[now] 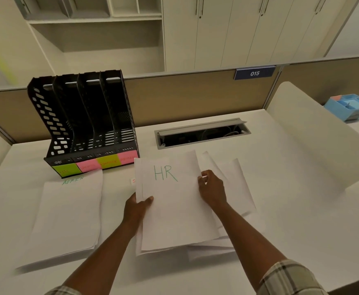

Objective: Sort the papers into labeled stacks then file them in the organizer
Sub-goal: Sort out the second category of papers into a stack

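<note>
A white sheet marked "HR" in green (174, 201) tops a loose pile of papers (234, 184) in the middle of the desk. My left hand (137, 207) grips that sheet's left edge, thumb on top. My right hand (211, 188) pinches its right edge. To the left lies a separate stack of papers (70, 213) with "ADMIN" written at its top. Behind it stands a black four-slot organizer (84, 122) with green and pink sticky labels (97, 163) along its front. A small note with red writing (133, 181) peeks out from under the HR sheet.
A cable hatch (202, 133) is open in the white desk (291, 209) behind the papers. A tan partition with a "015" sign (254, 73) runs along the back. A blue desk tray (350, 106) sits on the neighbouring desk at far right.
</note>
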Tool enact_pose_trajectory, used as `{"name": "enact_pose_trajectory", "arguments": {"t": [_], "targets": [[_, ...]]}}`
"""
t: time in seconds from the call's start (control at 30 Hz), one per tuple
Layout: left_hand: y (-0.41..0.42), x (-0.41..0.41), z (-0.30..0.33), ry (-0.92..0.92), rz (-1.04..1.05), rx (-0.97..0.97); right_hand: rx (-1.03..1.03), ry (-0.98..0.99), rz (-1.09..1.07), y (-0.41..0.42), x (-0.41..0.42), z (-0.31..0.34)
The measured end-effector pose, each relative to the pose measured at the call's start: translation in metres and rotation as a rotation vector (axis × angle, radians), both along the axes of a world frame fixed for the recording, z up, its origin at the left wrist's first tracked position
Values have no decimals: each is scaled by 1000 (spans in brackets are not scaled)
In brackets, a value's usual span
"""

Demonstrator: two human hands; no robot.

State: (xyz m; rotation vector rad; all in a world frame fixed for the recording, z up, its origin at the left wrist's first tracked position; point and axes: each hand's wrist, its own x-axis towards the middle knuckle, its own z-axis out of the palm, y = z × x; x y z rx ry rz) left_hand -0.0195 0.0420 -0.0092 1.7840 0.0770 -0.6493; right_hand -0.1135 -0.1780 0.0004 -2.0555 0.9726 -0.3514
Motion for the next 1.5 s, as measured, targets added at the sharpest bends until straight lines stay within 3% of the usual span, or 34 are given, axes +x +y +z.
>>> {"name": "enact_pose_trajectory", "arguments": {"t": [0.17, 0.27, 0.33, 0.4, 0.5, 0.73, 1.13, 1.27, 1.37, 1.43, 1.5], "targets": [[5, 9, -8, -2, 46, 30, -36, 128, -38, -41, -10, -13], [8, 13, -12, -18, 65, 71, -211, 471, -58, -67, -21, -23], [8, 14, -15, -23, 86, 96, -194, 610, -69, -80, -26, -31], [9, 15, -16, -29, 106, 126, -82, 574, -95, -89, -29, -40], [8, 16, -16, -39, 124, 153, 49, 352, -149, -104, -34, -47], [7, 18, -17, -28, 149, 178, 55, 183, -275, -138, -55, -33], [10, 18, -14, -31, 136, 122, -12, 162, -349, -137, -79, -5], [19, 19, -10, -16, 145, 114, -40, 284, -318, -117, -81, -8], [28, 23, -8, -3, 143, 111, -294, 485, -315, -89, -73, -8], [37, 26, -8, 0, 131, 108, -376, 396, -224, -62, -57, -7], [49, 29, -8, -2, 119, 106, -290, 248, -45, -27, -37, -4]]}}
